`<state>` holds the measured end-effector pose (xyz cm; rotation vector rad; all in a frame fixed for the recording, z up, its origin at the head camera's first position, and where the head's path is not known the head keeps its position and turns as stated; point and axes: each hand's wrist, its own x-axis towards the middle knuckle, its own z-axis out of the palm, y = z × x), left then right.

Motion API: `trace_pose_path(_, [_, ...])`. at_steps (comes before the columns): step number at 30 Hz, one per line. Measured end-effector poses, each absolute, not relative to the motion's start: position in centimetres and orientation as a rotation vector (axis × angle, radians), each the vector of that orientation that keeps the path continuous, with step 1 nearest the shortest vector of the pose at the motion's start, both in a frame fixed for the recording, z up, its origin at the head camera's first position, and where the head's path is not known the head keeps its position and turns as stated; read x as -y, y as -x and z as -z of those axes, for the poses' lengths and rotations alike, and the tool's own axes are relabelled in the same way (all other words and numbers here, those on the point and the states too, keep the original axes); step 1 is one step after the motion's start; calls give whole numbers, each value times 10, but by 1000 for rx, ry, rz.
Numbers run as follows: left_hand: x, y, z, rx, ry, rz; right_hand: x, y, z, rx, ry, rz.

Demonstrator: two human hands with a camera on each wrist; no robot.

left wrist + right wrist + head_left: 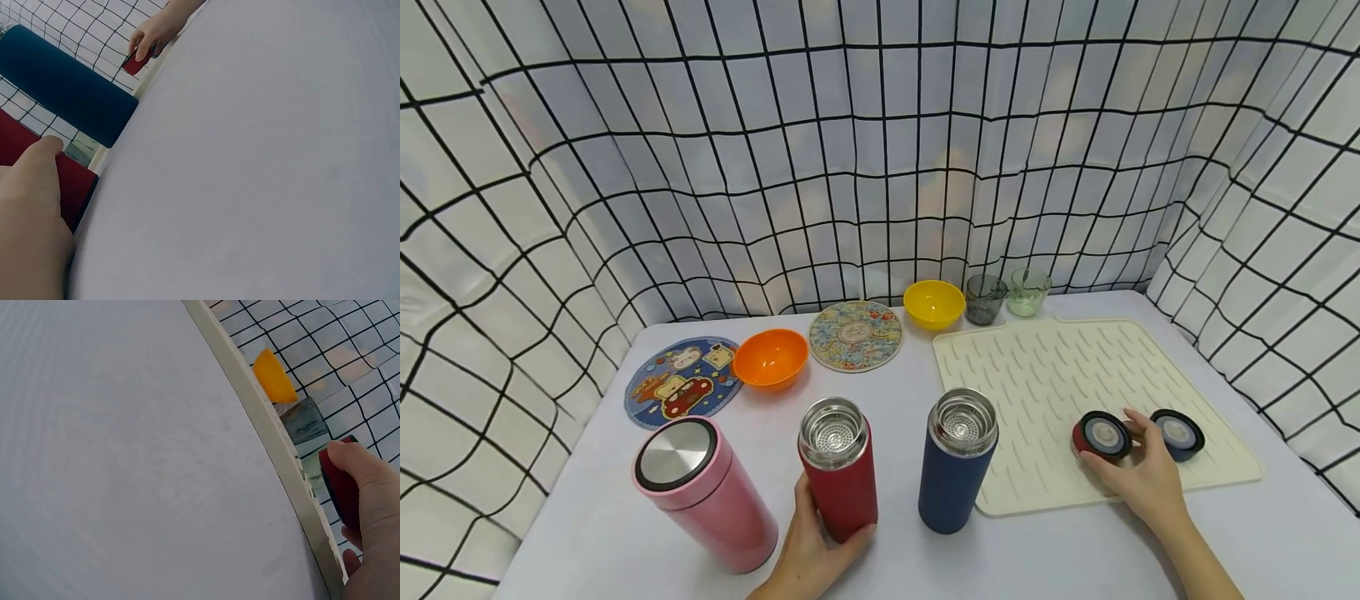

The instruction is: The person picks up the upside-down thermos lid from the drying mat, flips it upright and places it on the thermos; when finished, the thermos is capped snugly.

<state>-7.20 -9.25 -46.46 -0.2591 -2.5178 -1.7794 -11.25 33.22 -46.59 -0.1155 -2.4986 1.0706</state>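
My left hand [815, 543] grips the lower part of a red thermos bottle [842, 492], which stands lidless with a steel strainer in its mouth. Over the cream mat, my right hand [1146, 475] pinches a red bottle lid [1102, 436] between thumb and fingers, its black-rimmed inner side facing up. Whether that lid touches the mat I cannot tell. Just right of those fingers lies a blue lid [1177, 433], also inner side up. Between the hands stands a lidless blue thermos bottle [957, 475] with a strainer. A pink thermos bottle [715, 500], lid on, stands left of my left hand.
The cream ridged mat [1037, 367] covers the table's right side. Along the back are a blue cartoon placemat [655, 375], an orange bowl [771, 358], a round patterned mat [856, 335], a yellow bowl [934, 305], a grey glass [984, 300] and a green glass [1028, 293]. Grid-patterned curtains surround the table.
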Motion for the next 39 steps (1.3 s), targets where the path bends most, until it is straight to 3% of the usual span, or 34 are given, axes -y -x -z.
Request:
trace_pose_path(10, [92,73,464,2545,276,1755,-331,108,459,2121,216,-1792])
trace_pose_path(16, [93,74,463,2527,271,1784,-326,109,454,2068,273,-1864])
trace_pose_path(24, [93,73,462,2551,211,1853,-323,106,449,2033,131,-1806])
trace_pose_path(31, [93,74,463,2553,182,1877,-316,99,444,1918,-251,-1970])
trace_pose_path(39, [92,74,465,2543,201,1864,-293,91,425,1746,-319,-2140])
